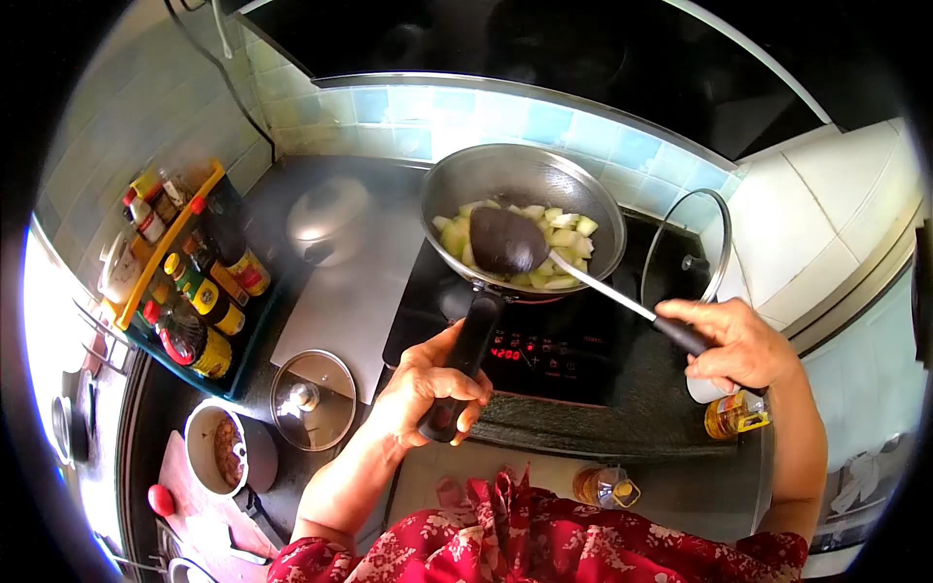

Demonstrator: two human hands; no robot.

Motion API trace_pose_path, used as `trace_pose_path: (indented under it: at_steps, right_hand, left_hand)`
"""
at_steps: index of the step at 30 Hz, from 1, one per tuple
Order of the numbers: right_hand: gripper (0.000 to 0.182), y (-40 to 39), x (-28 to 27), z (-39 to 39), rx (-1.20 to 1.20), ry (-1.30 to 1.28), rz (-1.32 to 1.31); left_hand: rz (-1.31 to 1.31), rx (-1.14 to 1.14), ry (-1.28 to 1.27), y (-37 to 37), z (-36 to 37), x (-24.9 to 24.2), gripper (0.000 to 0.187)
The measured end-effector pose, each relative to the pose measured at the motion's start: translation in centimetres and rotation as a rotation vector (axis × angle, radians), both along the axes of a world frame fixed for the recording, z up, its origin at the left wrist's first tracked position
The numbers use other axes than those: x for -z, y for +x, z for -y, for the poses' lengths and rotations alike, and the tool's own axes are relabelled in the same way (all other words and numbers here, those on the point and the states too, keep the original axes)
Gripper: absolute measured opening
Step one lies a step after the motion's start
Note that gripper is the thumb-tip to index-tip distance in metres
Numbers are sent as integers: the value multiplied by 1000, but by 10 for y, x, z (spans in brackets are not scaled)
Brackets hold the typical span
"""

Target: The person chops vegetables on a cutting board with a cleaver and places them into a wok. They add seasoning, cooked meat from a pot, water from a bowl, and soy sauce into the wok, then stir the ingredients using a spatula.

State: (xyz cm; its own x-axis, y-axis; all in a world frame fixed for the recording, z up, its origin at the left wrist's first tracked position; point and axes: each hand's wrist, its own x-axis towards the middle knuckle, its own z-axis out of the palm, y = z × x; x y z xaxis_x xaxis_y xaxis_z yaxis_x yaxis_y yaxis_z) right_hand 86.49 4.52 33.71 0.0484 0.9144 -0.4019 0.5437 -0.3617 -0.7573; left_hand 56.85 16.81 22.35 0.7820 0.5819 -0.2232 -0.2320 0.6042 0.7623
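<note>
My left hand (pixel 428 385) is wrapped round the black handle (pixel 483 335) of a wok (pixel 593 199), which sits on a black induction cooktop (pixel 564 374). Pale green chunks of a gourd-like vegetable (pixel 566 236) lie in the wok. In my right hand (pixel 743 342) is a spatula (pixel 607 290) with a dark broad head, a metal shaft and a black grip. Its head rests over the vegetable chunks and covers some of them. The cooktop's red display reads 4200.
A glass lid (pixel 721 228) leans at the wall on the right. Seasoning bottles (pixel 209 301) crowd a rack at left. Another glass lid (pixel 313 400), a pot (pixel 255 457) with brownish food and a pink cutting board (pixel 185 476) are at lower left. An oil bottle (pixel 724 416) stands at right.
</note>
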Motion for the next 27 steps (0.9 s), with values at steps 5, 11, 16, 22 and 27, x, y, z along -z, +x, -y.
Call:
trace_pose_path:
  at_steps: [5, 11, 16, 22, 27]
  right_hand:
    - [67, -7, 11, -15, -107, -116, 360]
    - [64, 20, 31, -31, 54, 46, 285]
    - [62, 18, 19, -44, 40, 256, 521]
    - [65, 39, 31, -57, -41, 187, 735]
    - [64, 14, -11, -38, 83, -80, 478]
  left_hand:
    - [9, -21, -14, 2, 1, 4, 80]
    - [18, -26, -11, 1, 2, 5, 80]
    - [-1, -18, 7, 0, 2, 2, 80]
    - [17, -36, -4, 1, 4, 2, 80]
    - [18, -37, -3, 1, 3, 1, 80]
